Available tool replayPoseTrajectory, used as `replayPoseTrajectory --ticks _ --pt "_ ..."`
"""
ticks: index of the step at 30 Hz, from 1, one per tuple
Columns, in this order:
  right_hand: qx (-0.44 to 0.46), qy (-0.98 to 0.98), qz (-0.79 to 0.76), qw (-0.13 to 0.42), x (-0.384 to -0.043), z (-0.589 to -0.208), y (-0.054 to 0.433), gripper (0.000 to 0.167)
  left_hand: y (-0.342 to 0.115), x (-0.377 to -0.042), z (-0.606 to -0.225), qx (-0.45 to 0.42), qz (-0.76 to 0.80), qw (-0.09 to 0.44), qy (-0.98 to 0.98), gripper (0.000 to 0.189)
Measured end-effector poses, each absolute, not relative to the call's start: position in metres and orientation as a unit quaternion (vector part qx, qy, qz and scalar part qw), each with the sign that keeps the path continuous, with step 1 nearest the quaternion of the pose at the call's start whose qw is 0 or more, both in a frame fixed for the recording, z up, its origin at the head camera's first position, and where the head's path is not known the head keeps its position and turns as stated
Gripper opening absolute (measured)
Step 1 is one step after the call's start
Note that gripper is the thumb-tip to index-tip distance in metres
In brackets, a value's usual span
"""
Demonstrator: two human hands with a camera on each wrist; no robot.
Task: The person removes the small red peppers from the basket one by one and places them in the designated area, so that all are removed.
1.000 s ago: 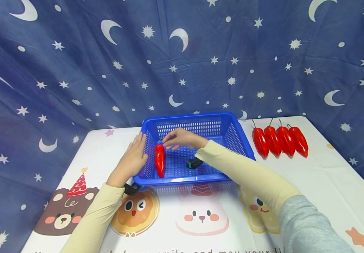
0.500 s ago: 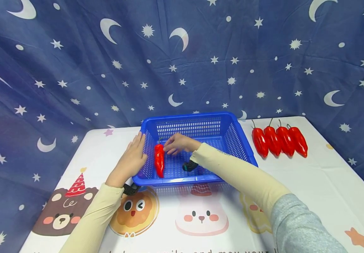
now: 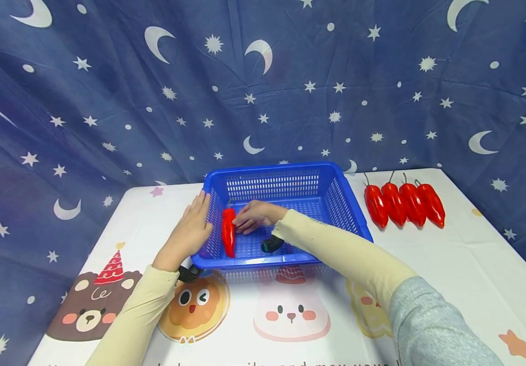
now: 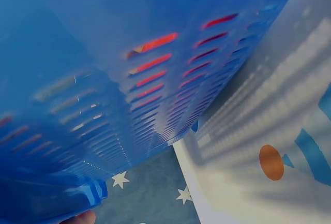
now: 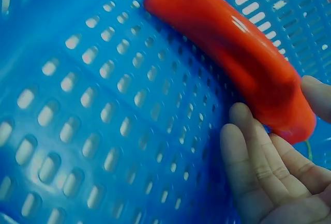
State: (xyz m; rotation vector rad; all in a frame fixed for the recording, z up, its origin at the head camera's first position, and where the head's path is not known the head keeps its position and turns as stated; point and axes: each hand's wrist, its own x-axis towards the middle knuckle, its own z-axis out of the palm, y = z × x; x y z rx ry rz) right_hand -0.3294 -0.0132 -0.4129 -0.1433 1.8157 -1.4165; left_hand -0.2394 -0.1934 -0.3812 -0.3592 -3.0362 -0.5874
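Observation:
A red chili pepper (image 3: 228,232) lies lengthwise in the blue plastic basket (image 3: 285,262), close along its left wall. My right hand (image 3: 257,215) is inside the basket at the pepper's right side. In the right wrist view, the loosely bent fingers (image 5: 243,157) lie against the side of the pepper (image 5: 243,53), and the thumb (image 5: 316,97) is at its stem end. My left hand (image 3: 188,229) rests with straight fingers on the basket's left rim. Red shows through the slots of the basket wall (image 4: 103,94) in the left wrist view.
Several red chili peppers (image 3: 404,206) lie side by side on the white printed tablecloth (image 3: 468,284), right of the basket. A dark blue curtain (image 3: 299,86) with moons and stars hangs behind the table.
My right hand has moved toward the near side along the pepper, from its stem to its side. The pepper has shifted slightly left. My left hand has stayed on the rim.

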Motion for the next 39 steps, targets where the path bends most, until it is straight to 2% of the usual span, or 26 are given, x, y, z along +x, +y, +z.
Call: replayPoseTrajectory --ticks 17,25,32,39 --pt "-0.042 0.723 -0.557 0.406 -0.325 -0.41 -0.03 0.026 -0.195 -0.24 -0.379 -0.119 -0.183 0.013 -0.976 0.067" --pt "-0.038 0.736 -0.549 0.395 -0.326 -0.41 -0.031 0.02 -0.195 -0.241 -0.378 -0.121 -0.181 0.013 -0.976 0.067" --pt "-0.042 0.738 -0.541 0.4 -0.328 -0.412 -0.03 0.035 -0.194 -0.24 -0.379 -0.121 -0.185 0.012 -0.975 0.067" --pt "-0.035 0.728 -0.553 0.404 -0.328 -0.41 -0.028 0.035 -0.194 -0.239 -0.38 -0.122 -0.187 0.014 -0.975 0.067"
